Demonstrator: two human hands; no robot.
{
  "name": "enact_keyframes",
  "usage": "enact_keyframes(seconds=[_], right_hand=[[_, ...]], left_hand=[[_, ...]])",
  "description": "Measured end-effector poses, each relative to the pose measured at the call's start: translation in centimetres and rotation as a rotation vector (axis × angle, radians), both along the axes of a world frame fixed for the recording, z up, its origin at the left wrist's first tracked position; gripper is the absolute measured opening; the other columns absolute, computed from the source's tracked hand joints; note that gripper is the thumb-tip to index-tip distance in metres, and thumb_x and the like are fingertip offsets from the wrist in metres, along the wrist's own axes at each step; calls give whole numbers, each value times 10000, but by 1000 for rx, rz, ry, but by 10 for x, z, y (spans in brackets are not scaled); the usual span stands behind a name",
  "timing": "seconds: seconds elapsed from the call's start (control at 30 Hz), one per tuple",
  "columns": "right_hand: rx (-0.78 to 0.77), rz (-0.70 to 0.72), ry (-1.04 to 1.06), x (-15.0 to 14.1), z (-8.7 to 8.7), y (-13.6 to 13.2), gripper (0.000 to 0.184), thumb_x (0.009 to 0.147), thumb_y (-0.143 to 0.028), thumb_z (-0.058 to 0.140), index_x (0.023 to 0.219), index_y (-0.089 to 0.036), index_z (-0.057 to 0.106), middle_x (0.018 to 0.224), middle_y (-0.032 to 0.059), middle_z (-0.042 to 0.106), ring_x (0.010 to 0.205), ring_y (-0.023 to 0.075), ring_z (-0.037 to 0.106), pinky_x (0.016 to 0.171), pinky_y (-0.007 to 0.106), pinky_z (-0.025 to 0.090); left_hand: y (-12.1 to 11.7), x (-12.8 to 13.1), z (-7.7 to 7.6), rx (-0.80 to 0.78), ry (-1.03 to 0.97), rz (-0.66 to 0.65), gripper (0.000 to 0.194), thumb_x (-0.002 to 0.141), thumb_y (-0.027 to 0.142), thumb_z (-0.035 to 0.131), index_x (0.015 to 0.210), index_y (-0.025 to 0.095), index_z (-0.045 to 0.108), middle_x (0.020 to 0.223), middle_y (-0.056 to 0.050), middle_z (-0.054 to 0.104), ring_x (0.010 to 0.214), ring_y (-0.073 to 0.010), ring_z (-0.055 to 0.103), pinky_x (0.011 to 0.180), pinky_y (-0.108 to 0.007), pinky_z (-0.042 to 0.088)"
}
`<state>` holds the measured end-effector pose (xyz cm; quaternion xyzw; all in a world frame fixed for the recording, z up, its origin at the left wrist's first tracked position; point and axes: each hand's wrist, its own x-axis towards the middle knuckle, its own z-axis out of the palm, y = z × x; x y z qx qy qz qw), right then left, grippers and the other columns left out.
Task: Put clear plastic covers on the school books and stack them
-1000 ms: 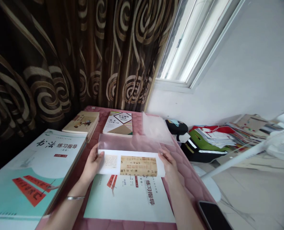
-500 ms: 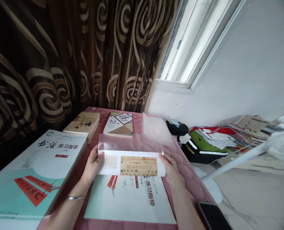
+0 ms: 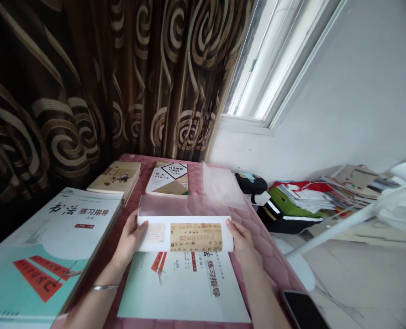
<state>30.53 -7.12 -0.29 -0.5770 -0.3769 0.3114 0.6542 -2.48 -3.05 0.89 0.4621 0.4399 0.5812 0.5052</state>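
Curtain [image 3: 137, 68], brown with spirals, fills upper left; wall [image 3: 353, 105] white on the right, with a bright window [image 3: 274, 55] between; pink quilt [image 3: 267, 246] below, all the work lies on it. White fan [image 3: 329, 234] leans across the right side, off the quilt, near a green-and-black bag [image 3: 288, 201] with loose papers [image 3: 312, 198] beside it and a black pouch [image 3: 250, 183] by the quilt edge. Left stack [image 3: 79, 237]: large teal-and-white books, same cover design as the book [image 3: 185, 292] in work, which lies flat in front of the person, title running sideways, between the forearms. Spare film [image 3: 219, 185] sits beyond, right of a white book [image 3: 158, 183]; small brown stack [image 3: 115, 178] is left of that, just past the big one. Clear film [image 3: 185, 205] spreads behind the strip [image 3: 196, 237], a white band with a tan calligraphy print lying across the book's far end (part of the book or separate, can't tell). Left hand [image 3: 130, 235] pinches the strip's left end, thumb on top; right hand [image 3: 240, 235] does the same at its right end. Phone [image 3: 305, 310] near the right forearm, screen dark; silver bangle [image 3: 106, 287] on the left wrist
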Motion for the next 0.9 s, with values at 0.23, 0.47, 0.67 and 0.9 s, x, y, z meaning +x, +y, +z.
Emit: enact_keyframes(seconds=[0.23, 0.47, 0.67, 0.9], right_hand=[[-64, 100, 105, 0, 2, 0, 332, 621, -565, 777, 695, -249, 704, 661, 24, 693, 575, 230, 622, 494, 339, 475], [-62, 33, 19, -6, -2, 1, 349, 645, -575, 755, 630, -244, 646, 575, -10, 622, 526, 191, 558, 452, 303, 444], [-54, -1, 21, -12, 2, -2, 364, 657, -576, 747, 605, -241, 613, 569, -5, 605, 524, 185, 543, 450, 297, 418], [-105, -67, -33, -21, 15, -5, 462, 599, -642, 737, 591, -198, 612, 540, -6, 594, 503, 159, 520, 440, 261, 404]], left_hand=[[2, 3, -2, 76, 70, 35, 554, 719, 464, 715, 1178, 203, 548, 1172, -82, 664, 1076, -229, 620, 930, -340, 472], [-5, 2, 7, -30, -3, -26, 643, 687, 476, 739, 1217, 186, 520, 1116, -96, 690, 1033, -261, 642, 864, -369, 507], [-1, 1, -2, 7, 10, -25, 624, 687, 445, 753, 1188, 162, 512, 1025, -96, 713, 954, -253, 666, 838, -376, 509], [-1, 0, -6, 37, 6, -51, 545, 743, 440, 716, 1171, 163, 523, 1025, -95, 708, 948, -239, 658, 835, -362, 500]])
